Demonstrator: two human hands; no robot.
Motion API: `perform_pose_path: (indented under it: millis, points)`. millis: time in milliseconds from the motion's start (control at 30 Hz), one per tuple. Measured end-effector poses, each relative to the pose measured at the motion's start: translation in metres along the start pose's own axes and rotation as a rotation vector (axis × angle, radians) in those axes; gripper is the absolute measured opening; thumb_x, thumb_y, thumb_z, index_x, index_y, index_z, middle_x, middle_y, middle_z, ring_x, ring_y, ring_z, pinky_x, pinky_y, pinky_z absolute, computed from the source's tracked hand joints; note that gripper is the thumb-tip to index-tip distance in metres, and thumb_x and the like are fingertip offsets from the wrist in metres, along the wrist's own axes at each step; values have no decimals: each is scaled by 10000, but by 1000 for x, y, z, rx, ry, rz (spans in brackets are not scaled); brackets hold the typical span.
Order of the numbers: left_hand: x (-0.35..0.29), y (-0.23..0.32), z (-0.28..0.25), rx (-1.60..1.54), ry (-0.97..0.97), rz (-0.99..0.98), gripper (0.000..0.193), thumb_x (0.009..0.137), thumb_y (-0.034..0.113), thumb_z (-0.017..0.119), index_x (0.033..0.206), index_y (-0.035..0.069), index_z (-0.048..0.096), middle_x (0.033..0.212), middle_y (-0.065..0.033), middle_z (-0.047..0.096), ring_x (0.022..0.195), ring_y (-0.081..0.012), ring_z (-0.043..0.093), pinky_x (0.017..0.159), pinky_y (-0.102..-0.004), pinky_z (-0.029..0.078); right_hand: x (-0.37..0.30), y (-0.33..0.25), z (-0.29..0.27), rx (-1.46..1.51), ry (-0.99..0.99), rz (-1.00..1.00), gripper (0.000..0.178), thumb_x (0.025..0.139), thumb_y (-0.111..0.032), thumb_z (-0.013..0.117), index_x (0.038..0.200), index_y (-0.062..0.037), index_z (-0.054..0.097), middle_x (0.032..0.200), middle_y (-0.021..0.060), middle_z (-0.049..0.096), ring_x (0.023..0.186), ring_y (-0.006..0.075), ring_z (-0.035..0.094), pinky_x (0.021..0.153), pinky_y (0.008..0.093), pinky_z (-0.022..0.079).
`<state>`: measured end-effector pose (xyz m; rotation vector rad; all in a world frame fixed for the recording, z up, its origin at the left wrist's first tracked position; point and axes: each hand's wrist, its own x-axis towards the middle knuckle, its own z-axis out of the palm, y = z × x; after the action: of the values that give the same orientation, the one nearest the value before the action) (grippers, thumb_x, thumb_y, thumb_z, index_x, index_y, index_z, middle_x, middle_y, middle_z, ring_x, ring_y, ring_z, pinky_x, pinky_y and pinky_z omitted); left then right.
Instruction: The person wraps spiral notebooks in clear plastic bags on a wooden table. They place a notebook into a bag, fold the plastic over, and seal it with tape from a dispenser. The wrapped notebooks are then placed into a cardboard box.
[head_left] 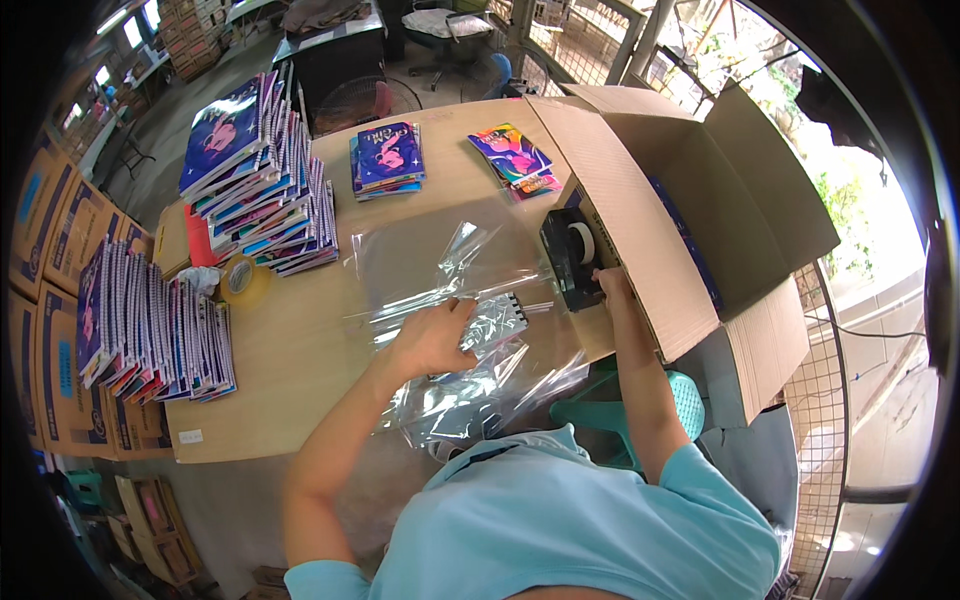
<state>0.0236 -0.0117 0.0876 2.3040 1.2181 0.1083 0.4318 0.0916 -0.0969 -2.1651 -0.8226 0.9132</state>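
Tan, the desk point(290, 340) carries clear film point(465, 250) under the left hand point(432, 335), its fingers apart over one spiral-bound pad point(503, 316). Just left of the right hand point(614, 284) sits one black tape dispenser point(562, 255), long axis pointing away from the person; those fingers touch its near end, grip unclear. Around: one open carton point(630, 220), two tall notebook stacks point(265, 190), two low booklet stacks point(388, 160), one yellow tape roll point(260, 286).

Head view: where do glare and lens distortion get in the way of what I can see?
In the head view, white glare streaks the clear, shiny plastic film around the person's bare left hand; in the same view, daylight washes out parts of the bright outdoor area at right, the fisheye bows the light-brown tabletop, and the picture's rim falls to black.
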Motion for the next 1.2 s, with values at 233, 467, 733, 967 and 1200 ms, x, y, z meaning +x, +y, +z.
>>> perform_pose_path:
  millis: [233, 467, 733, 967, 1200]
  points:
    - [0, 0, -1, 4, -4, -12, 776, 651, 333, 733, 1324, 44, 479, 1111, -169, 621, 948, -348, 638, 799, -443, 520, -55, 57, -27, 8, 164, -305, 257, 912, -256, 641, 904, 0, 659, 856, 124, 672, 766, 218, 640, 645, 368, 484]
    - [0, 4, -6, -12, -58, -12, 775, 649, 320, 743, 1311, 10, 485, 1144, -195, 605, 1011, -372, 623, 851, -445, 521, -90, 101, 31, 1191, -191, 340, 108, 938, -111, 576, 862, -48, 620, 710, 75, 599, 626, 216, 602, 576, 355, 512]
    - [0, 2, -9, 12, -43, 5, 800, 650, 336, 738, 1335, 16, 477, 1163, -207, 603, 1016, -379, 616, 848, -438, 511, -286, -34, 36, 941, -605, -396, 142, 874, -107, 711, 792, -19, 634, 700, 65, 629, 572, 114, 566, 495, 261, 454]
    - [3, -11, 3, -13, 46, 103, 793, 652, 383, 770, 1294, 2, 504, 1138, -215, 607, 984, -386, 629, 816, -452, 513, -300, -25, 89, 579, -472, -337, 270, 875, -224, 732, 759, 1, 639, 573, 45, 599, 462, 118, 551, 439, 248, 437]
    - [13, 14, 25, 42, 327, -73, 659, 625, 428, 815, 1064, -6, 585, 1051, -181, 608, 900, -365, 650, 735, -431, 546, -279, 17, 100, -92, -1217, -27, 539, 879, -543, 643, 1108, -55, 632, 779, 90, 676, 629, 210, 666, 578, 351, 547]
